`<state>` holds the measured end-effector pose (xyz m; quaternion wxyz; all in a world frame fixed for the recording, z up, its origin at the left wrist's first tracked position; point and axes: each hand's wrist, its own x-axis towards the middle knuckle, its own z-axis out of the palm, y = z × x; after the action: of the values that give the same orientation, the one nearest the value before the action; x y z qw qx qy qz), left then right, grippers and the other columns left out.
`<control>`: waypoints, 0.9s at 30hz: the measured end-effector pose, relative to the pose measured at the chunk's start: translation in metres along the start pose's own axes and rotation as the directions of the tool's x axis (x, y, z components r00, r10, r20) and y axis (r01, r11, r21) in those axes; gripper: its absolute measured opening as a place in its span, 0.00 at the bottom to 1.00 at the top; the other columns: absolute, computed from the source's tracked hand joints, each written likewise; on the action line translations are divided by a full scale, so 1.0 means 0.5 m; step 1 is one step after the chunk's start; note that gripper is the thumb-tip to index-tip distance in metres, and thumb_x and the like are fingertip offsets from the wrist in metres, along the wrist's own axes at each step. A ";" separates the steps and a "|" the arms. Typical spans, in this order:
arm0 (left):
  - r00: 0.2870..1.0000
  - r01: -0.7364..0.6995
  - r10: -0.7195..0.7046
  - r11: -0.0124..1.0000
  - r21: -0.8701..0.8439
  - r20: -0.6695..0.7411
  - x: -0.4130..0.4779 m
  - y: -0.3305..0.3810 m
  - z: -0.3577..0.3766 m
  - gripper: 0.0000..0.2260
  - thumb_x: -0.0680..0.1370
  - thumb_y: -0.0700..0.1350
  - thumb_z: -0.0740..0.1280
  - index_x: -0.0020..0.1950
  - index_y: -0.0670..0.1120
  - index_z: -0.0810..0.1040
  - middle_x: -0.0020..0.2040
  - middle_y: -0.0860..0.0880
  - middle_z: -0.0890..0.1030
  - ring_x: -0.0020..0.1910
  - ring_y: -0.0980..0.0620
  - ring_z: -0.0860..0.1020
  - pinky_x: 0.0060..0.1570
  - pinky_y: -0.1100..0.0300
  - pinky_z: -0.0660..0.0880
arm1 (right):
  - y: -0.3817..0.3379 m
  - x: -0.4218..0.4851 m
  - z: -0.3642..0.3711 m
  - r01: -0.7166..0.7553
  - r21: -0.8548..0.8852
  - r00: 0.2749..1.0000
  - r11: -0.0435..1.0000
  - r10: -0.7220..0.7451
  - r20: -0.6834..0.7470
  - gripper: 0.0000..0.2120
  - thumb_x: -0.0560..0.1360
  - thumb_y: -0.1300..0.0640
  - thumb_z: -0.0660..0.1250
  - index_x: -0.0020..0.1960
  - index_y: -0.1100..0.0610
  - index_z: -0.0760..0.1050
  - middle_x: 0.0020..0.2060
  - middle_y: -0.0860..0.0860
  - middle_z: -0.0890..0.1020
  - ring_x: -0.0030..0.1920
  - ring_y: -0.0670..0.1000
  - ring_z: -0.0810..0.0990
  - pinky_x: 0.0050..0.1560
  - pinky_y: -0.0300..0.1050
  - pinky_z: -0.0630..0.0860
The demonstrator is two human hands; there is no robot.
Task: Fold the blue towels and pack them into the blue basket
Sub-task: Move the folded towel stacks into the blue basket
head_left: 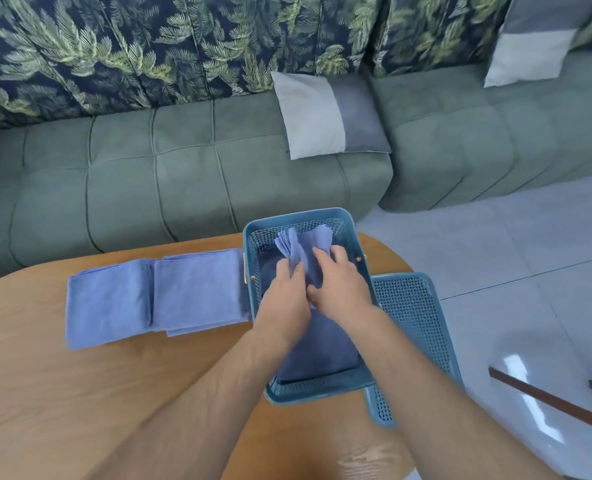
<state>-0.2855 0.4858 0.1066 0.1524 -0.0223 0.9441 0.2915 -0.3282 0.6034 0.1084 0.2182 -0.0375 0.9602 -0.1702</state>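
1. The blue basket (298, 216) stands on the right part of the wooden desk (80, 393). The right forearm covers its near right corner.
2. Both hands are inside the basket's far half, on one folded blue towel (305, 242) whose layered edges stick up toward the far wall.
3. The left hand (284, 299) grips this towel from the left, fingers curled round the cloth. The right hand (339, 289) lies over it from the right with fingers bent down onto it; their tips sink into the folds and are hard to make out.
4. A darker towel (322, 355) lies flat in the basket's near half. Its far end is hidden under the wrists.
5. Left of the basket, two folded towels lie side by side on the desk: a left one (109, 303) and a right one (197, 292) close against the basket's wall. A further layer peeps out below the right one; I cannot tell if it is a separate towel.
6. A perforated blue panel (416, 323) lies just right of the basket, partly hidden by the arm and overhanging the desk edge. Lid or second tray, I cannot tell.
7. Beyond stands a green sofa (183, 185) with a cushion (325, 116). Blurred brown bars (547, 400) at the near right are cut off by the frame.
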 end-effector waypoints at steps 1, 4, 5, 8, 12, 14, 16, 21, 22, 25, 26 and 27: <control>0.999 0.037 -0.037 0.998 0.045 0.011 0.017 -0.001 0.012 0.16 0.77 0.37 0.63 0.65 0.42 0.69 0.62 0.43 0.65 0.51 0.38 0.76 0.45 0.47 0.72 | 0.005 0.015 0.012 0.007 -0.017 1.000 1.000 -0.007 0.006 0.36 0.73 0.47 0.71 0.78 0.49 0.60 0.69 0.53 0.64 0.63 0.60 0.73 0.56 0.55 0.75; 0.994 0.096 -0.101 0.986 0.134 0.031 0.049 -0.021 0.036 0.14 0.78 0.37 0.64 0.63 0.40 0.70 0.60 0.41 0.66 0.50 0.38 0.77 0.48 0.48 0.73 | 0.014 0.052 0.045 0.020 -0.028 1.000 0.999 -0.019 0.013 0.34 0.74 0.48 0.71 0.76 0.49 0.61 0.66 0.53 0.65 0.62 0.59 0.73 0.54 0.56 0.74; 0.993 0.106 -0.113 0.984 0.146 0.042 0.057 -0.031 0.043 0.13 0.78 0.37 0.64 0.62 0.39 0.70 0.60 0.40 0.66 0.50 0.38 0.77 0.48 0.49 0.73 | 0.018 0.063 0.055 0.019 -0.030 1.000 0.999 -0.019 0.010 0.34 0.75 0.49 0.71 0.76 0.50 0.61 0.65 0.53 0.65 0.62 0.58 0.73 0.54 0.56 0.74; 0.983 0.162 -0.173 0.975 0.154 0.056 0.078 -0.050 0.053 0.14 0.78 0.33 0.61 0.64 0.35 0.68 0.63 0.36 0.67 0.55 0.37 0.75 0.49 0.52 0.72 | 0.035 0.089 0.086 -0.010 -0.025 1.000 1.000 0.010 -0.008 0.34 0.75 0.54 0.71 0.77 0.52 0.59 0.67 0.54 0.64 0.63 0.58 0.73 0.56 0.55 0.74; 0.969 0.236 -0.245 0.940 0.246 0.005 0.082 -0.056 0.062 0.16 0.78 0.32 0.57 0.66 0.34 0.67 0.70 0.33 0.63 0.60 0.36 0.73 0.51 0.50 0.73 | 0.046 0.104 0.124 -0.089 -0.111 0.996 0.990 0.085 -0.039 0.33 0.77 0.61 0.66 0.79 0.55 0.57 0.73 0.57 0.62 0.65 0.58 0.73 0.57 0.51 0.75; 0.991 0.134 -0.110 0.901 0.412 -0.082 0.082 -0.059 0.070 0.19 0.75 0.34 0.58 0.66 0.37 0.70 0.75 0.36 0.62 0.65 0.38 0.72 0.55 0.51 0.74 | 0.033 0.097 0.139 -0.032 -0.245 0.983 0.969 -0.014 -0.183 0.26 0.75 0.63 0.60 0.73 0.56 0.71 0.74 0.59 0.68 0.65 0.59 0.76 0.56 0.49 0.78; 0.998 0.004 0.030 0.811 0.586 -0.048 0.091 -0.062 0.075 0.21 0.78 0.41 0.59 0.72 0.41 0.66 0.77 0.40 0.60 0.72 0.43 0.67 0.63 0.54 0.69 | 0.020 0.086 0.149 0.079 -0.353 0.977 0.932 -0.143 -0.161 0.24 0.75 0.57 0.63 0.70 0.53 0.75 0.74 0.58 0.70 0.67 0.59 0.75 0.61 0.48 0.77; 0.994 0.012 -0.080 0.760 0.650 0.075 0.131 -0.091 0.084 0.28 0.81 0.43 0.58 0.79 0.39 0.53 0.79 0.42 0.59 0.75 0.47 0.64 0.72 0.54 0.62 | 0.054 0.115 0.179 0.131 -0.369 0.991 0.920 -0.113 0.070 0.30 0.84 0.56 0.55 0.82 0.52 0.46 0.81 0.60 0.43 0.80 0.62 0.49 0.78 0.55 0.55; 0.992 0.002 -0.087 0.747 0.664 0.096 0.134 -0.094 0.087 0.28 0.81 0.43 0.58 0.79 0.39 0.53 0.79 0.42 0.59 0.75 0.47 0.65 0.73 0.53 0.61 | 0.058 0.122 0.180 0.126 -0.379 0.991 0.917 -0.099 0.091 0.31 0.84 0.57 0.53 0.82 0.52 0.44 0.81 0.60 0.41 0.80 0.62 0.46 0.78 0.56 0.53; 0.987 -0.012 -0.097 0.755 0.655 0.131 0.141 -0.091 0.085 0.29 0.80 0.44 0.58 0.79 0.38 0.53 0.79 0.41 0.60 0.74 0.46 0.66 0.73 0.52 0.61 | 0.048 0.125 0.168 0.126 -0.393 0.987 0.911 -0.073 0.146 0.34 0.83 0.58 0.56 0.82 0.51 0.43 0.81 0.60 0.40 0.80 0.61 0.45 0.78 0.58 0.52; 0.989 -0.014 -0.087 0.760 0.649 0.123 0.138 -0.087 0.079 0.29 0.80 0.43 0.59 0.79 0.38 0.55 0.78 0.41 0.61 0.74 0.46 0.67 0.72 0.52 0.62 | 0.044 0.119 0.159 0.125 -0.390 0.986 0.912 -0.071 0.150 0.35 0.82 0.58 0.58 0.82 0.52 0.44 0.81 0.59 0.41 0.80 0.61 0.45 0.78 0.58 0.53; 0.991 -0.020 -0.070 0.767 0.642 0.113 0.132 -0.082 0.073 0.28 0.79 0.43 0.60 0.78 0.39 0.57 0.77 0.42 0.63 0.73 0.46 0.67 0.71 0.52 0.63 | 0.038 0.110 0.144 0.126 -0.384 0.987 0.915 -0.075 0.145 0.35 0.81 0.58 0.59 0.82 0.52 0.45 0.81 0.59 0.43 0.80 0.61 0.47 0.78 0.58 0.53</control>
<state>-0.3328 0.4751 0.0360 0.2160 0.0376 0.9744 -0.0495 -0.3466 0.5908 0.0185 0.2577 -0.1406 0.9558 0.0169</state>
